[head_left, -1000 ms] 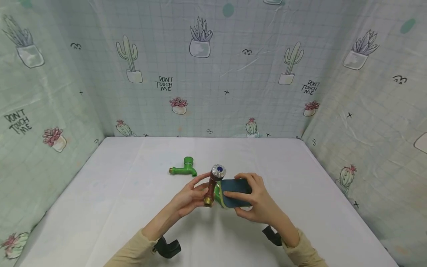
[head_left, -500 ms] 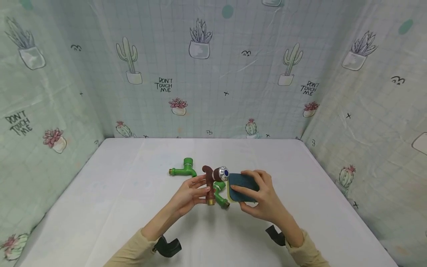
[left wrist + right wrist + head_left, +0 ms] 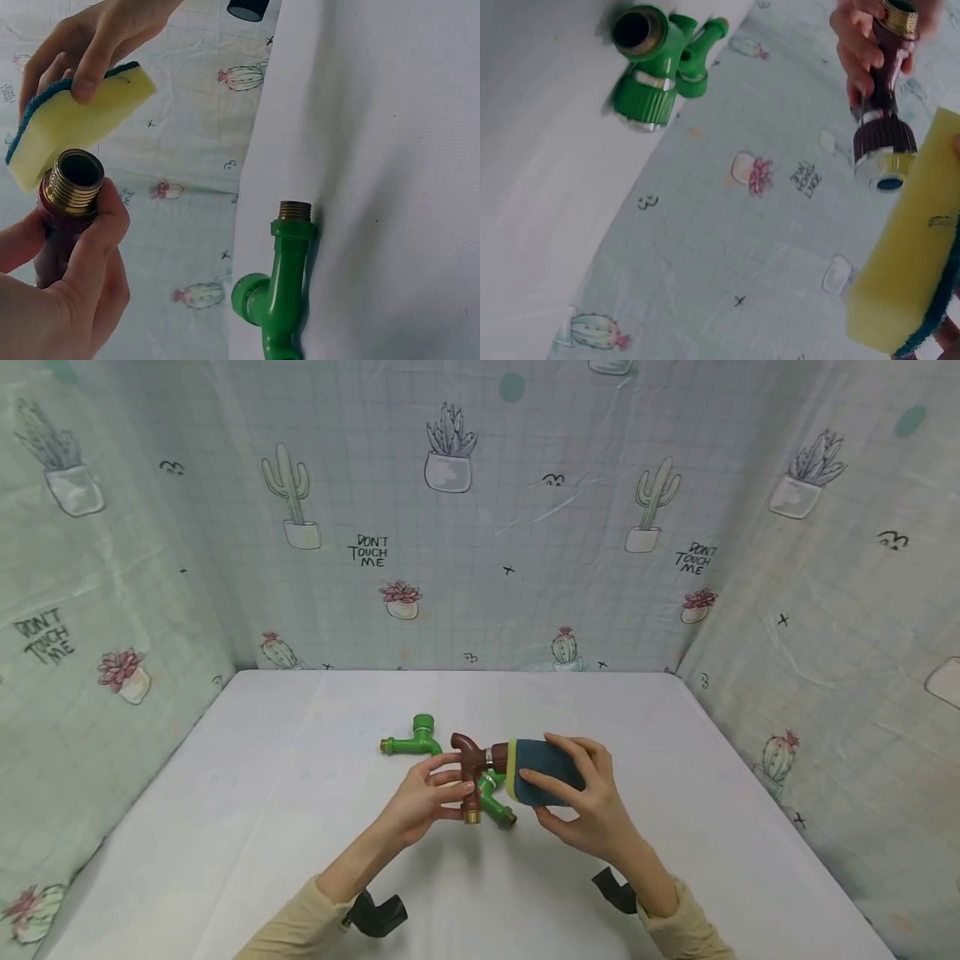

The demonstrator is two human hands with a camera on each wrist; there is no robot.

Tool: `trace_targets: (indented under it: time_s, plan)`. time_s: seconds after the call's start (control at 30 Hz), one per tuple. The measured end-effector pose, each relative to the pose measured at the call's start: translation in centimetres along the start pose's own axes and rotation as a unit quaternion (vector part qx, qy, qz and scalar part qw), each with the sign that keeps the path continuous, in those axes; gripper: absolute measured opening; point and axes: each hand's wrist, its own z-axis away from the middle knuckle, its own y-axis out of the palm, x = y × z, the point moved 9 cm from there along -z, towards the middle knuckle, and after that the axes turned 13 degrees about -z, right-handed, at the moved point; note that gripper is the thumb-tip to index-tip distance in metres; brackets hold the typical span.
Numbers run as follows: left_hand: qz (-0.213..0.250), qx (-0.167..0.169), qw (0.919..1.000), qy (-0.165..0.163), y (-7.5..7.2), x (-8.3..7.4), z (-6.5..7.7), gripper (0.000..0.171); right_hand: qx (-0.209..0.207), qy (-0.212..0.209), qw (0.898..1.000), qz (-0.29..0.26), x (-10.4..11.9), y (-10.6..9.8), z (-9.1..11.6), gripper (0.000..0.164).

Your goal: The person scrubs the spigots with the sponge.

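Observation:
My left hand (image 3: 420, 800) grips a brown faucet (image 3: 469, 767) above the table, its threaded brass end (image 3: 75, 184) pointing toward me. The faucet's knob points right, toward the sponge. In my right hand (image 3: 596, 797) is a sponge (image 3: 546, 770) with a blue scouring side and yellow foam. In the right wrist view the yellow foam (image 3: 900, 262) overlaps the chrome end of the ribbed knob (image 3: 885, 142). From the head view the sponge hides that end. A green faucet (image 3: 497, 802) lies just beyond and below the brown one.
A second green faucet (image 3: 411, 744) lies farther back on the white table (image 3: 315, 718). Black curved pieces (image 3: 377, 917) show at both wrists. A cloth printed with cacti (image 3: 480, 527) hangs behind the table and along both sides.
The brown faucet has turned in my left hand, its knob swinging from facing up to pointing right. The sponge shifted right, then tilted and came over the knob's end.

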Motion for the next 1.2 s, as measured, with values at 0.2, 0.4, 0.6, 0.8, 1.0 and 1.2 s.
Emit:
trace_targets:
  time_s: [0.2,0.4,0.6,0.8,1.0,1.2]
  plan:
    - [-0.034,-0.011,0.9994,0.001,0.0,-0.1,0.1,0.052,0.062,-0.036,0.997,0.03,0.9,2.1,0.3,0.033]
    - [-0.042,-0.012,0.999,0.006,0.0,-0.3,0.0,0.052,0.095,-0.045,0.994,0.034,1.3,3.6,0.9,0.053]
    - [-0.077,0.01,0.9965,0.03,0.5,-0.8,0.0,0.051,0.067,-0.019,0.997,0.016,0.7,3.0,0.5,0.031]
    - [-0.1,0.039,0.9925,0.058,1.0,-1.1,0.5,0.049,0.079,0.04,0.996,-0.009,-0.5,2.5,-0.3,0.033]
    - [-0.113,0.06,0.9892,0.072,1.4,-1.0,0.9,0.049,0.101,0.1,0.989,-0.039,-1.8,2.5,-1.0,0.032]
    - [-0.106,0.051,0.9912,0.06,1.3,-0.6,0.8,0.048,0.096,0.107,0.989,-0.031,-2.4,2.6,-1.3,0.035]
